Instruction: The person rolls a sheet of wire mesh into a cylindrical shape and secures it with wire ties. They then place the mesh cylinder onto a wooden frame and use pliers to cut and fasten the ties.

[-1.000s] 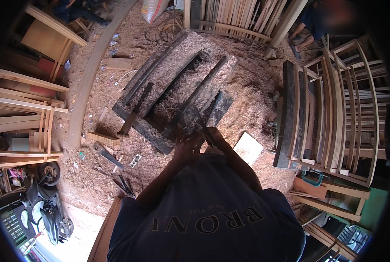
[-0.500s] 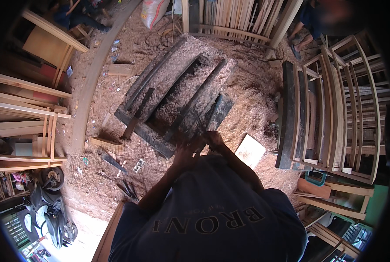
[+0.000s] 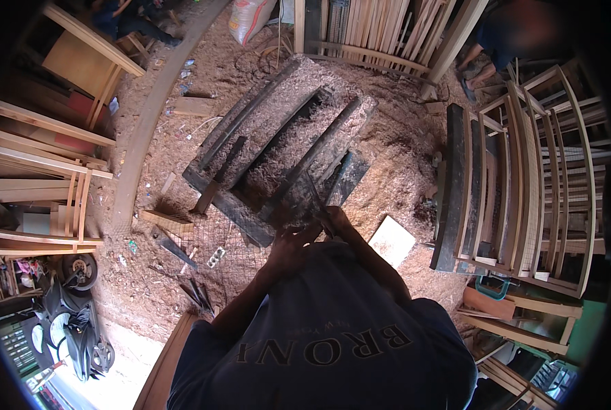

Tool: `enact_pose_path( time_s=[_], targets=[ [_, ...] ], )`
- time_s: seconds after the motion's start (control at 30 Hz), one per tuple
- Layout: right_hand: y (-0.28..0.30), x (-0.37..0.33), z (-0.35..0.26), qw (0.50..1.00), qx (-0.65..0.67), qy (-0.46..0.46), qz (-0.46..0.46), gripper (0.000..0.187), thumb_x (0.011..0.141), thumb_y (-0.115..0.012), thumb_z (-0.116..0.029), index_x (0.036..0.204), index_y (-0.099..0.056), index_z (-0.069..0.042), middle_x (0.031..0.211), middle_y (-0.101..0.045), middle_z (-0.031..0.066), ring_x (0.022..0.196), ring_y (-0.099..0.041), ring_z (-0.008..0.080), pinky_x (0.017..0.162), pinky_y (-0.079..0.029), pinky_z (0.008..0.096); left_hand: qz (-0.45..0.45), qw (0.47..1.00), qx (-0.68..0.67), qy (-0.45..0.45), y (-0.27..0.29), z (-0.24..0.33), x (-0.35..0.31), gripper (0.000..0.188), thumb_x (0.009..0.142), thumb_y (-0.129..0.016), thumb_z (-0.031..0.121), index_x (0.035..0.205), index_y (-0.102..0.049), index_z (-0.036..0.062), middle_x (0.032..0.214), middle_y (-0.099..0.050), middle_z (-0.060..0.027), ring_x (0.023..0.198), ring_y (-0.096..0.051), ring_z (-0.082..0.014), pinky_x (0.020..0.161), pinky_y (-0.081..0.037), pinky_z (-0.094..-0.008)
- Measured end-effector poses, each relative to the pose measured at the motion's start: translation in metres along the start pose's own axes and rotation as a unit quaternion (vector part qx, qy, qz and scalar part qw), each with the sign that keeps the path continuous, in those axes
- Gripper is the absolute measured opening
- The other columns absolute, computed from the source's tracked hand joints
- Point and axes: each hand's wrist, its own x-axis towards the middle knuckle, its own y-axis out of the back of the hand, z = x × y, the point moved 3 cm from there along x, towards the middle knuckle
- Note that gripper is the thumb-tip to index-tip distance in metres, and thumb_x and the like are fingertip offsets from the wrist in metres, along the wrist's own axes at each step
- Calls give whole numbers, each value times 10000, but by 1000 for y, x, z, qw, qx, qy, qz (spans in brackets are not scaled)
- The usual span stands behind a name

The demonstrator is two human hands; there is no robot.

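Note:
In front of me stands a low dark wooden bench (image 3: 247, 222) with slats and wide gaps, covered with shavings. Both hands are close together at its near end. My right hand (image 3: 335, 220) is closed around the near end of a long, thin dark tool (image 3: 313, 190), which points away over the bench; its kind is unclear. Just left of it, my left hand (image 3: 291, 247) has its fingers bent together, and whatever they grip is hidden. A long tool with a dark blade and brown handle (image 3: 207, 198) lies across the bench's left side.
Left of the bench lie a wood block (image 3: 167, 221), a dark tool (image 3: 174, 247), a white socket strip (image 3: 216, 257) and several slim tools (image 3: 197, 295). A pale board (image 3: 391, 242) lies right. Wooden frames (image 3: 517, 184) stand farther right. Two people are at the far corners.
The whole view has shifted slightly. My hands stay together at the bench's near end, with the left one a little lower and the thin tool still in the right.

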Motion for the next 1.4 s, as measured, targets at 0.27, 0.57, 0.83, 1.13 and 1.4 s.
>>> enact_pose_path(
  time_s=[0.27,0.57,0.83,1.13,1.4],
  targets=[
    [-3,9,2,999,-7,-45,-30,368,905,-652,-453,915,-716,-90,718,-674,116,645,-679,252,577,-519,400,13,999,-36,13,-7,-6,2,470,822,-661,143,1291,-639,138,1342,-624,-84,1231,-528,-341,1065,-397,-489],
    [1,6,2,997,-10,70,-21,371,913,-641,-443,858,-678,-78,686,-656,103,642,-677,295,590,-526,425,4,999,26,-32,-16,-12,1,589,825,-669,249,1398,-565,159,1450,-547,-77,1226,-553,-352,1025,-395,-504],
    [-1,14,8,1000,1,-17,4,449,903,-645,-516,879,-683,-70,728,-648,98,687,-645,222,609,-493,365,14,1000,-17,-3,-9,-5,4,396,855,-665,245,1243,-673,169,1352,-620,-68,1230,-534,-329,1055,-404,-490],
    [-2,-6,-6,991,134,-26,15,426,940,-650,-453,733,-590,-85,585,-513,-14,482,-485,86,433,-369,273,12,1000,-6,2,-13,-4,6,405,858,-672,286,1245,-672,169,1378,-603,-50,1242,-524,-307,1041,-410,-489],
    [2,-2,-8,995,98,-2,-6,418,936,-650,-450,732,-569,-95,571,-492,-15,465,-478,86,421,-364,272,10,1000,-6,-3,-14,-4,7,420,858,-675,294,1258,-664,163,1378,-605,-48,1258,-515,-311,1049,-404,-483]
  ],
)
